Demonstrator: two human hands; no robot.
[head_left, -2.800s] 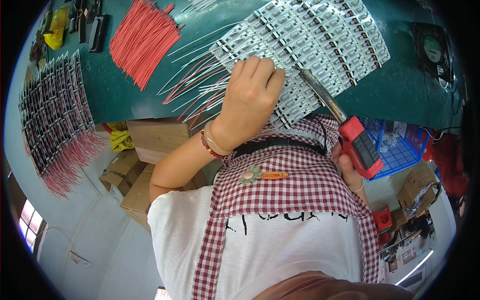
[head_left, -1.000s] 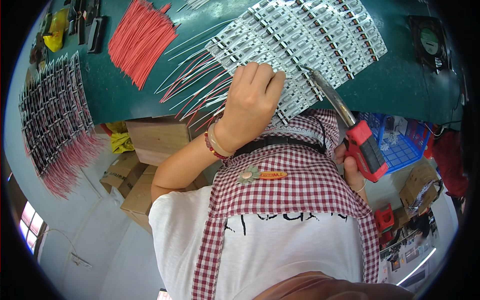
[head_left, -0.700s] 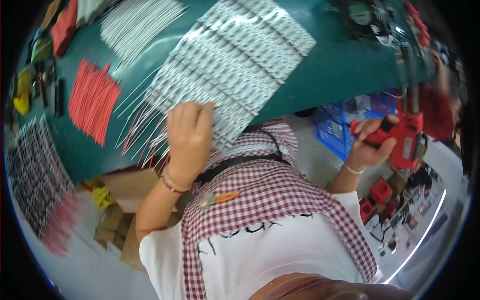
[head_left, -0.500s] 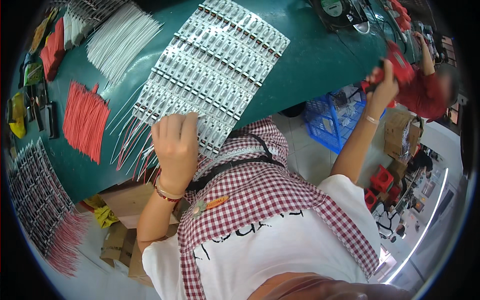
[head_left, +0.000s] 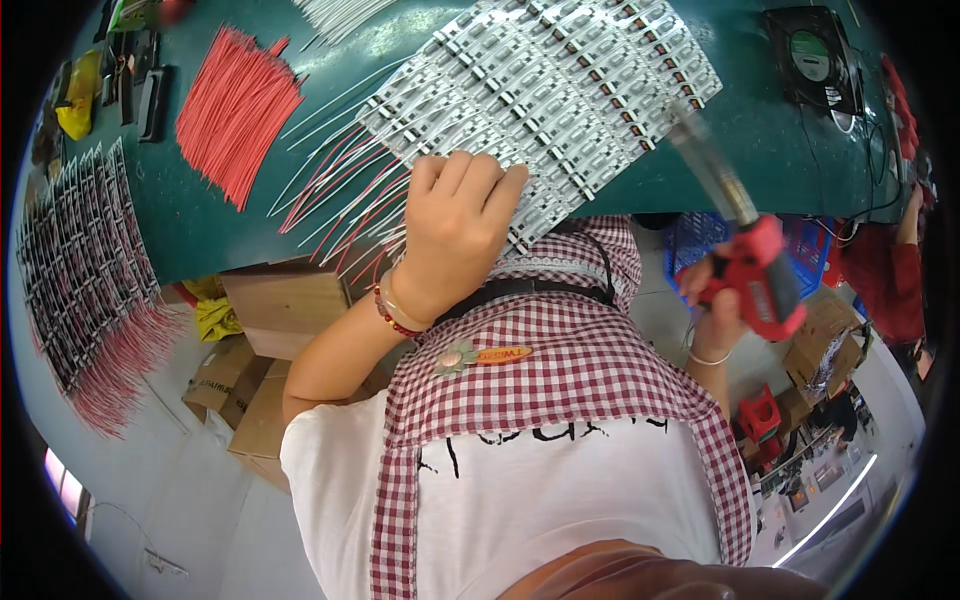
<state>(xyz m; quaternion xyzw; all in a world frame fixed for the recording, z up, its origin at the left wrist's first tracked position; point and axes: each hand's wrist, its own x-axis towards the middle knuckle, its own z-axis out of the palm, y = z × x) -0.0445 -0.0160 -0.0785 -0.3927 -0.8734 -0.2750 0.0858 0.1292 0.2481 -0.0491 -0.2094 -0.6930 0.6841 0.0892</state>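
Note:
A panel of many small silvery circuit boards lies on the green table, with white and red wires trailing from its lower left side. Over the panel's near edge is my left hand, its fingers curled down and closed; whatever they pinch is hidden beneath them. My right hand grips a red and black pistol-shaped cordless tool. Its long pale barrel points up and left, and the blurred tip overlaps the panel's right edge; whether it touches cannot be told.
Red wires and white wires lie in bundles on the table. Wired boards hang at its left edge. A black fan stands far right. Below are cardboard boxes and a blue crate. Another person's red sleeve shows at right.
My right hand has brought the red tool in from the far right toward the panel. The view has shifted, so the table's things appear farther right and higher. My left hand stays at the panel.

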